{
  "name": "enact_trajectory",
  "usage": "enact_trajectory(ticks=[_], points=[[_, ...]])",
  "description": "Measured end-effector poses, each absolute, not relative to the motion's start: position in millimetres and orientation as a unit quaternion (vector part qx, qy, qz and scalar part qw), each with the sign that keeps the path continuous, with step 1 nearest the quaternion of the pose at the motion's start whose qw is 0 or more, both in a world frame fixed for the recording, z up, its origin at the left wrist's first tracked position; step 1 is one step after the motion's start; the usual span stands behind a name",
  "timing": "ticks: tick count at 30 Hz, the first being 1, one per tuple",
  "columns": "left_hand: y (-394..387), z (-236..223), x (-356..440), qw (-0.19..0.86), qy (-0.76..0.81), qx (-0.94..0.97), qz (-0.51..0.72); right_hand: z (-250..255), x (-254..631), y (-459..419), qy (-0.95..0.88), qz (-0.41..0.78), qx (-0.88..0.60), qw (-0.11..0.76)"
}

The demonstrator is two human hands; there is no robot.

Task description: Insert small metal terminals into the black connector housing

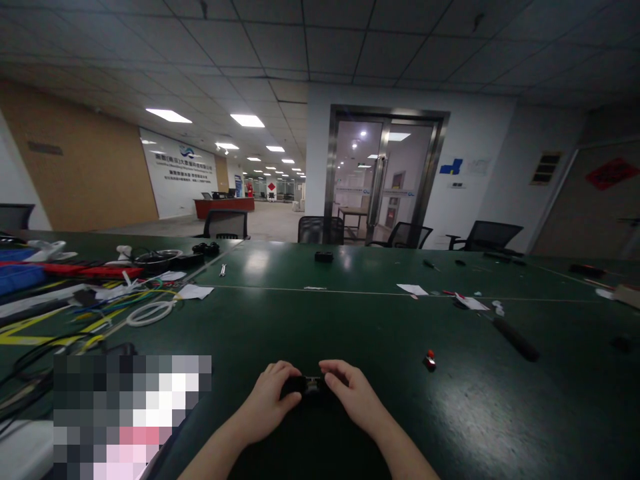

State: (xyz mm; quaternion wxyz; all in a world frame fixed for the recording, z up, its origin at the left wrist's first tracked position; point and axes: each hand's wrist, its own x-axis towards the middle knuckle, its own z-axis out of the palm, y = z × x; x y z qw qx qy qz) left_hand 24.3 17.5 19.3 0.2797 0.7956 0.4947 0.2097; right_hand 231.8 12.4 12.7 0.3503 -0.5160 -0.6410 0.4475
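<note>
A small black object point(313, 385) with a light metallic part at its middle lies low in front of me, close to the green tabletop. Around its left end my left hand point(273, 400) is closed, thumb in front and fingers behind. My right hand point(353, 393) grips the other end with curled fingers. Both palms hide much of the object, so its kind cannot be made out. A small red and silver item point(430, 361) lies on the table to the right of my right hand.
Tangled cables and a white coiled cable point(150, 313) crowd the left side. Farther off lie a wrench point(223, 270), a small black box point(324, 257) and paper pieces point(413, 289). A long black bar-shaped thing point(515, 338) lies right. Chairs point(321, 231) line the far edge.
</note>
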Motion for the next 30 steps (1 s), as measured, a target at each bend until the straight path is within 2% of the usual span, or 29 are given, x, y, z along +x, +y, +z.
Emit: enact_trajectory(ticks=[6,18,26,30], points=[[14.2,26.1,27.0,0.281,0.506,0.791,0.199,12.0,233.3,16.1,-0.604,0.473,-0.512,0.385],[16.6,20.0,23.9,0.277,0.499,0.794,0.207,16.6,232.2,12.7,-0.605,0.468,-0.528,0.368],[16.9,19.3,23.1,0.278,0.498,0.795,0.206,24.8,227.8,6.5,-0.640,0.432,-0.550,0.317],[16.7,19.5,23.7,0.275,0.497,0.796,0.207,24.6,223.7,4.6,-0.665,0.404,-0.540,0.321]])
